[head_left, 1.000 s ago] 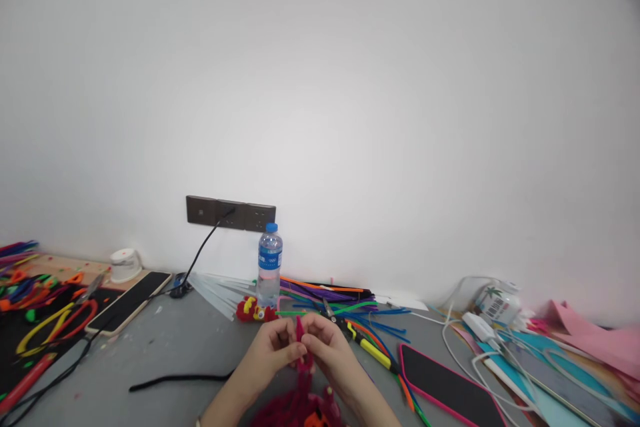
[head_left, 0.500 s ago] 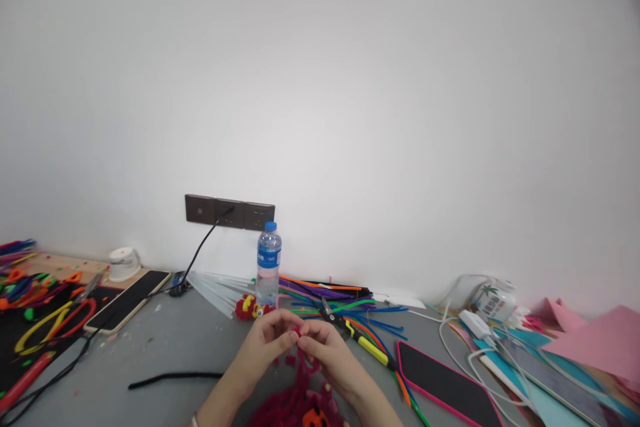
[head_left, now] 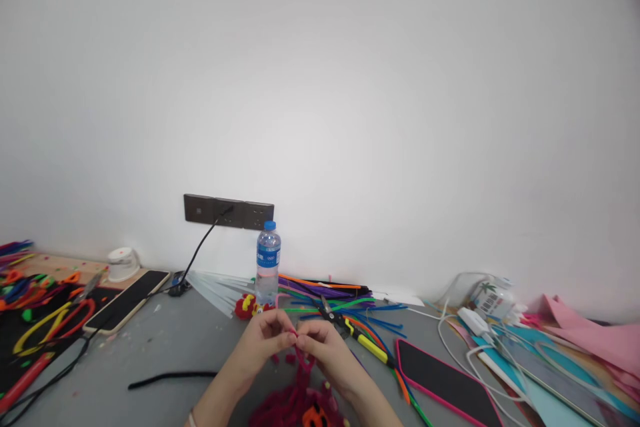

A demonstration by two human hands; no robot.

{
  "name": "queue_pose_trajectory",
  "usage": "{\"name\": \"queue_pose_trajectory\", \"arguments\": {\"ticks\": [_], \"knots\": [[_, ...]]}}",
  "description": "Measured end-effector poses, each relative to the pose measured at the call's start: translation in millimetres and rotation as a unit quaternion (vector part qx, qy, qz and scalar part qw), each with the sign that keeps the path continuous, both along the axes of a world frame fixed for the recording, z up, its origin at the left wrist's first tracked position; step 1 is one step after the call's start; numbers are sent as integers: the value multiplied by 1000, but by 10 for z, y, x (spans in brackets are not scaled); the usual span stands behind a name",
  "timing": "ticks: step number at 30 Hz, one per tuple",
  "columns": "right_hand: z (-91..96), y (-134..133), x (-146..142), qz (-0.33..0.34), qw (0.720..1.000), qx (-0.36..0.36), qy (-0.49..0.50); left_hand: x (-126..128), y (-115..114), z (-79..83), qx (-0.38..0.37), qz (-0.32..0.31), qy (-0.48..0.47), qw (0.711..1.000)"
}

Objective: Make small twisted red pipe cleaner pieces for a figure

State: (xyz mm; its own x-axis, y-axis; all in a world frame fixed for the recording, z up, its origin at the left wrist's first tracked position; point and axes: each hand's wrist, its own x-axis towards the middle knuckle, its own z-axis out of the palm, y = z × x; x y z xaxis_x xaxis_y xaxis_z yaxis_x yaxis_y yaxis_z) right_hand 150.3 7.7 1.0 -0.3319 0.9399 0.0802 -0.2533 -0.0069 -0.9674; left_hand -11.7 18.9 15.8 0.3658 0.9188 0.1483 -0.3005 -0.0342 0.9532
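Observation:
My left hand (head_left: 267, 341) and my right hand (head_left: 320, 343) meet at the fingertips, thumbs and fingers pinched on a thin magenta pipe cleaner (head_left: 305, 367). It runs down in a narrow loop toward a fuzzy magenta pipe-cleaner piece (head_left: 280, 407) with an orange-and-black patch (head_left: 316, 415), low at the frame's bottom edge. Part of that piece is cut off by the frame. A black pipe cleaner (head_left: 170, 377) lies on the grey table, its right end hidden behind my left forearm. Just beyond my fingers sits a small red-and-yellow fuzzy figure (head_left: 246, 307).
Behind my hands stands a water bottle (head_left: 268, 267). Yellow-handled pliers (head_left: 367, 347) lie over loose pipe cleaners (head_left: 325, 288), beside a pink-cased phone (head_left: 445, 383). To the left are another phone (head_left: 127, 300), scissors (head_left: 55, 330) and a white tub (head_left: 123, 265); white cables (head_left: 453, 347) tangle at right.
Both hands stay pinched together in nearly the same spot. The magenta loop below them has shifted slightly and looks narrower. The camera view has moved a little.

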Motion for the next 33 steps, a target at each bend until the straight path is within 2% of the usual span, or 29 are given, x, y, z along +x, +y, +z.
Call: {"name": "queue_pose_trajectory", "arguments": {"ticks": [7, 12, 16, 19, 23, 28, 33], "knots": [[15, 1, -26, -31, 999, -26, 12, 28, -17, 10, 13, 64, 6, 998], [15, -8, -33, -17, 999, -38, 23, 41, -36, 4, 30, 80, -11, 996], [32, -7, -39, -24, 999, -20, 23, 44, -10, -30, 20, 100, -11, 995], [46, -14, -39, -15, 999, -23, 25, 39, 34, -72, -15, 118, -44, 992], [47, -23, -39, -1, 995, -59, 82, 16, 57, -83, -94, 128, -119, 980], [31, -2, -94, -33, 989, -24, 141, 19, 25, -70, -195, 87, -157, 964], [-33, 45, -112, -75, 983, -9, 165, 105, -9, -97, -210, 46, -131, 968]]}}
